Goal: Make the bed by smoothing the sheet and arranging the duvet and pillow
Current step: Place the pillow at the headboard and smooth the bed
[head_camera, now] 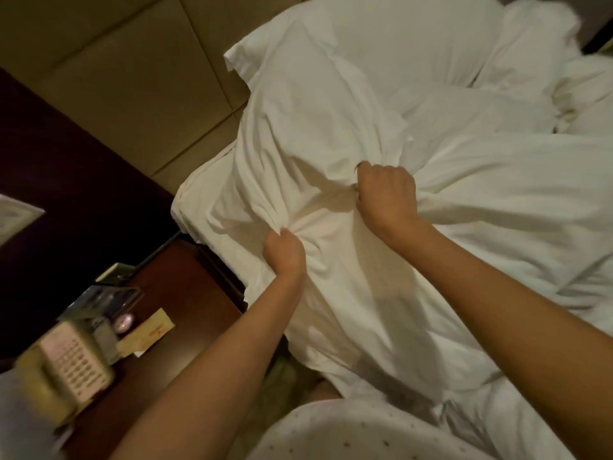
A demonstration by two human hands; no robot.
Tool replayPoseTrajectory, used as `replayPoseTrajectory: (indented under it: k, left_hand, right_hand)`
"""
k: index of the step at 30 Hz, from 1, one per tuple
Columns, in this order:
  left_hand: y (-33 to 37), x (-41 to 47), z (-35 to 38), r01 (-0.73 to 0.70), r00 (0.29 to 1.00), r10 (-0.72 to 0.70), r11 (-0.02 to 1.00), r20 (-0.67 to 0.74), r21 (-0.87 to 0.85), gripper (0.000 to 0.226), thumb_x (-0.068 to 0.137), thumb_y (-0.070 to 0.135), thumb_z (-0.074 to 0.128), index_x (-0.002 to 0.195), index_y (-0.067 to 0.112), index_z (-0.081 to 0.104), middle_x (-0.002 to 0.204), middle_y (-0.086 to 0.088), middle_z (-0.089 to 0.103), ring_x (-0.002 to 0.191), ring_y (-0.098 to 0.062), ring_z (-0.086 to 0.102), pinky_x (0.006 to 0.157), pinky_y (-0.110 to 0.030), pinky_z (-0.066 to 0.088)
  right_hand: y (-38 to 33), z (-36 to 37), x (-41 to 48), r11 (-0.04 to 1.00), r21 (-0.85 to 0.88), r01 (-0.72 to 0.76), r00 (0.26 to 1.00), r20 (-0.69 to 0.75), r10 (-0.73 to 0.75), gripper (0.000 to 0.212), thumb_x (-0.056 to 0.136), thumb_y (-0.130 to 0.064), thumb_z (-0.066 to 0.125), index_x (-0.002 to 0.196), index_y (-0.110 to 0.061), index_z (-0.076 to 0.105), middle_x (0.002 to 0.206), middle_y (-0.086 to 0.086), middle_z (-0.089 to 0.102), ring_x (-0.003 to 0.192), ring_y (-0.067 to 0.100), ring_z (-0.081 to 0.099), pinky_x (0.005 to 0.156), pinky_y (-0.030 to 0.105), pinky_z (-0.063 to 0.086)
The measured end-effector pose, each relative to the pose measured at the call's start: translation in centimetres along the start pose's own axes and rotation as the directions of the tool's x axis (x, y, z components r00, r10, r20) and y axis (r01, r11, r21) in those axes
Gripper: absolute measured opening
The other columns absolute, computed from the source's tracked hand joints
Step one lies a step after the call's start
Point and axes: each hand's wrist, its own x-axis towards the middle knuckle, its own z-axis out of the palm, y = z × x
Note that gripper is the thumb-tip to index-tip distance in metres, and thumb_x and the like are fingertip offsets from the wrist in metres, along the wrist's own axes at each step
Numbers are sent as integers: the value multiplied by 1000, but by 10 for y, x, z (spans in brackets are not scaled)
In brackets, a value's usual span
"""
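A white duvet (331,144) lies bunched and creased across the bed, its near part hanging over the bed's side. My left hand (284,253) is clenched on a gathered fold of the duvet near the bed's left edge. Further in, my right hand (386,194) grips another bunch of the same cloth. A white pillow (398,38) leans against the headboard at the top, with a second pillow (530,44) to its right. The sheet (192,207) shows only as a strip at the mattress corner; the rest is hidden under the duvet.
A padded beige headboard (116,78) fills the upper left. A dark wooden nightstand (185,287) stands left of the bed with a telephone (69,366), a yellow card (146,330) and a clear stand (106,300). My dotted white garment (348,433) is at the bottom.
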Motion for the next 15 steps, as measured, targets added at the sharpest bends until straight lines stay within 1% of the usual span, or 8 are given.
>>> replayPoseTrajectory:
  k: [2, 4, 5, 7, 10, 12, 15]
  left_hand:
    - [-9, -11, -19, -30, 999, 30, 999, -34, -20, 33, 102, 17, 41, 126, -1, 55, 123, -15, 60, 116, -33, 55, 102, -44, 44]
    - [-20, -24, -41, -74, 994, 75, 997, -81, 17, 35, 103, 20, 41, 125, -3, 55, 122, -17, 60, 114, -35, 56, 101, -45, 45]
    - [-26, -30, -53, -98, 989, 102, 994, -106, 47, 38, 103, 21, 40, 127, -4, 54, 124, -19, 60, 116, -36, 55, 101, -45, 44]
    - [-39, -42, -79, -114, 978, 127, 989, -164, 89, 40, 104, 23, 39, 129, -5, 52, 127, -21, 57, 118, -38, 53, 103, -45, 42]
    - [-65, -65, -122, -138, 960, 149, 989, -236, 61, 39, 104, 23, 38, 126, -4, 54, 126, -22, 58, 117, -38, 54, 103, -47, 42]
    - [-86, -87, -148, -136, 946, 140, 990, -291, 32, 37, 103, 21, 39, 126, -4, 55, 125, -21, 58, 116, -37, 54, 102, -46, 43]
    - [-120, -120, -185, -87, 925, 87, 996, -370, 16, 36, 103, 18, 39, 126, -5, 54, 125, -21, 58, 116, -37, 54, 102, -44, 43]
  right_hand:
    - [-8, -3, -14, 1000, 18, 21, 1000, -16, -21, 17, 90, 1, 45, 84, -14, 39, 84, 10, 63, 65, 26, 47, 62, 33, 24]
    - [-13, 0, -33, 997, 59, 59, 998, -10, -58, 11, 94, -7, 48, 85, -13, 43, 85, 11, 65, 72, 30, 59, 61, 32, 25]
    - [-16, 3, -45, 992, 106, 71, 997, 2, -71, 9, 95, -11, 48, 87, -12, 45, 85, 12, 66, 75, 32, 61, 60, 32, 26]
    - [-25, 9, -73, 978, 190, 87, 994, 53, -99, 13, 97, -17, 47, 86, -12, 43, 86, 13, 67, 76, 32, 63, 59, 31, 29]
    - [-44, 14, -120, 958, 259, 122, 980, 121, -158, 16, 98, -20, 44, 85, -12, 38, 89, 13, 66, 79, 31, 62, 59, 31, 30]
    - [-58, 7, -146, 941, 288, 180, 968, 119, -221, 18, 99, -25, 43, 87, -12, 38, 90, 13, 65, 80, 32, 62, 60, 31, 30]
    - [-82, -9, -178, 912, 253, 322, 933, 78, -351, 10, 96, -15, 43, 87, -12, 39, 91, 15, 65, 81, 33, 62, 60, 32, 31]
